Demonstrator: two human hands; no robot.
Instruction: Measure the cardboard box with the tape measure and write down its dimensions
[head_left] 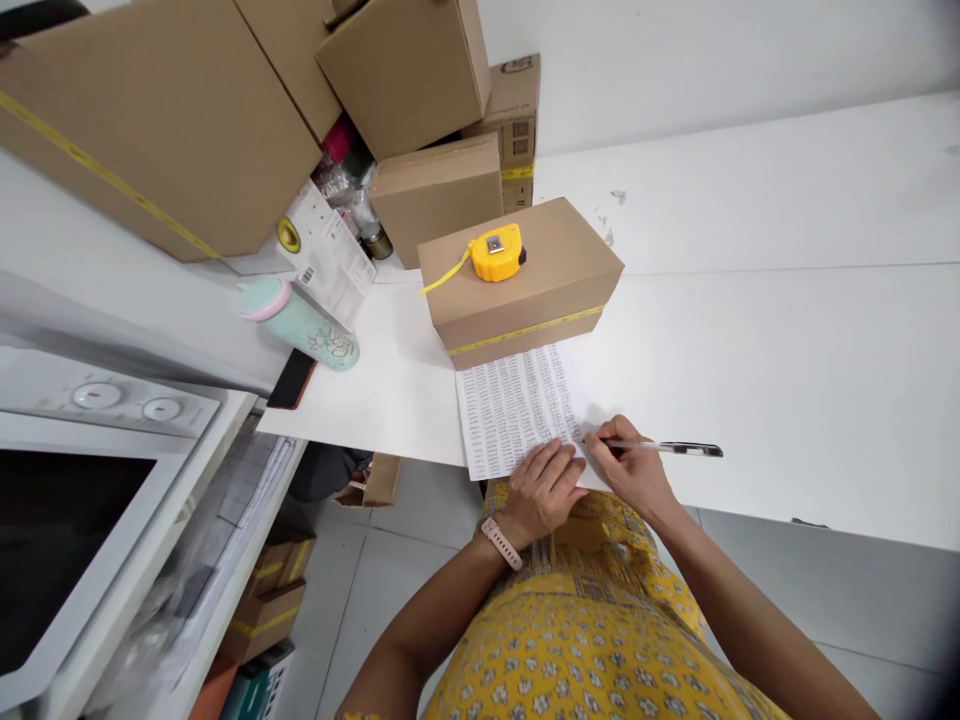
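Pinching a stiff pen [667, 448] near its tip, the right hand [634, 478] is marking the printed sheet [514, 405]; the left hand [541, 490], grip spread flat, is pinning this light, likely slippery paper at the bench [750, 380] edge.

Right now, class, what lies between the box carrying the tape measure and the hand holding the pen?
In the head view, a printed sheet of fine rows spans that stretch, from the cardboard box to the right hand gripping the pen.

tape measure [495, 252] on box [534, 300], box behind sheet [514, 410]
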